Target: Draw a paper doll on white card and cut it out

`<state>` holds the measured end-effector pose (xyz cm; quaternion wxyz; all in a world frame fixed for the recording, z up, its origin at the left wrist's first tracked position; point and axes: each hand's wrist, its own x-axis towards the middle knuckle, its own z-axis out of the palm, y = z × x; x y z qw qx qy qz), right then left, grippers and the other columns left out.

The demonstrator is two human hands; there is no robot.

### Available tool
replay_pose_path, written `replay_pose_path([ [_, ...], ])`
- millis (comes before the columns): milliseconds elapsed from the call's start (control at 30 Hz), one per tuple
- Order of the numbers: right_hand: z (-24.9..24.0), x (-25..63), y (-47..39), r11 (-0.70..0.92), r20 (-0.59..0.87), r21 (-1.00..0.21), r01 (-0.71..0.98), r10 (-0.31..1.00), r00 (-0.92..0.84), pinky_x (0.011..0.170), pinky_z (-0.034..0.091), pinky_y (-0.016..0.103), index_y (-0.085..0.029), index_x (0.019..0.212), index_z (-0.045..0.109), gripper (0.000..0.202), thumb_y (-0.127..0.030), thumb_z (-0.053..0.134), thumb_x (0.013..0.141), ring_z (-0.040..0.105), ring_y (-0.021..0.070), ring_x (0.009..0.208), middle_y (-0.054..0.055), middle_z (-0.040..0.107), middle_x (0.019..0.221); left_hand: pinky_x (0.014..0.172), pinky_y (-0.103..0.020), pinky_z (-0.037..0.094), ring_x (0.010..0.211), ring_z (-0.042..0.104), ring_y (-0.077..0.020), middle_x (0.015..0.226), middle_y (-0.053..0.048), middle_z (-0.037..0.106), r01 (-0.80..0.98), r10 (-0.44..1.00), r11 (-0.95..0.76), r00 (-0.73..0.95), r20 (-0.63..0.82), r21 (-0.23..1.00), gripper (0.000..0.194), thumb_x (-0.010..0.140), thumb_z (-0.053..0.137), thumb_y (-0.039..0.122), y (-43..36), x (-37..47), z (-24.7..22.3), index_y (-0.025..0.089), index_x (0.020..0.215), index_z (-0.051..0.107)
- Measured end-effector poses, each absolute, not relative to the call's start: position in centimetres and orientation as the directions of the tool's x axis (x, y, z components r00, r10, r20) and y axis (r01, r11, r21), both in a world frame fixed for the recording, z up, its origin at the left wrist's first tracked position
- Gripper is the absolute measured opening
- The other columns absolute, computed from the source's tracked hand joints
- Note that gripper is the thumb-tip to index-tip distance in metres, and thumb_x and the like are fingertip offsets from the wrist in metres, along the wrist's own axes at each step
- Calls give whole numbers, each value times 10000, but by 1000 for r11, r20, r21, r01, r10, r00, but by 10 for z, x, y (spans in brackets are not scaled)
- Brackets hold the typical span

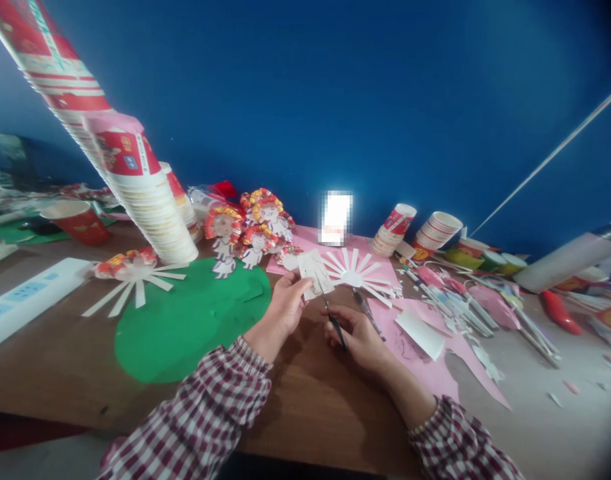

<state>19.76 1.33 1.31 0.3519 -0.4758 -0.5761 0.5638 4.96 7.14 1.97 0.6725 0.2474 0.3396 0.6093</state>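
My left hand (288, 301) pinches a small piece of white paper (315, 272) with a faint drawing on it, near the middle of the view. Fingers of my right hand (358, 337) are wrapped round dark-handled scissors (336, 328), whose blades touch the lower right of that paper. Just behind lies a white paper fan shape of radiating strips (352, 275) on a pink sheet (305, 239). A green paper piece (190, 320) spreads over the table to the left of my left hand.
Tall stacks of paper cups (148, 207) lean at the left, beside a white power strip (35, 293). Paper figures (255, 227) stand behind the green piece. Pens, pink scraps (420, 353) and a red object (560, 312) cover the right side. A lit phone (336, 218) stands by the blue wall.
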Motion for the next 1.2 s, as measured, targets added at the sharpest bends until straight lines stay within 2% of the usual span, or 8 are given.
replay_pose_path([
  [700,3,198,16,-118,-140,-989,89,947,-289,497,362,233,-122,1086,594,423,-391,673,770,447,86,505,-39,519,580,674,-253,506,703,676,-170,773,-67,724,-664,986,148,38,-165,733,363,552,740,148,71,49,23,105,901,649],
  [1000,2,198,15,-127,-140,-990,63,945,-296,491,354,230,-128,1079,594,444,-434,677,767,441,82,508,-37,509,610,686,-263,500,730,678,-183,786,-67,723,-671,985,150,41,-166,726,372,536,761,158,71,49,23,119,889,651],
  [1200,4,198,16,-98,-120,-991,93,955,-271,493,353,223,-122,1062,604,427,-423,680,769,462,81,514,-26,535,621,633,-226,476,703,657,-142,826,-60,722,-658,983,169,60,-173,734,388,557,753,155,69,49,24,127,926,635],
])
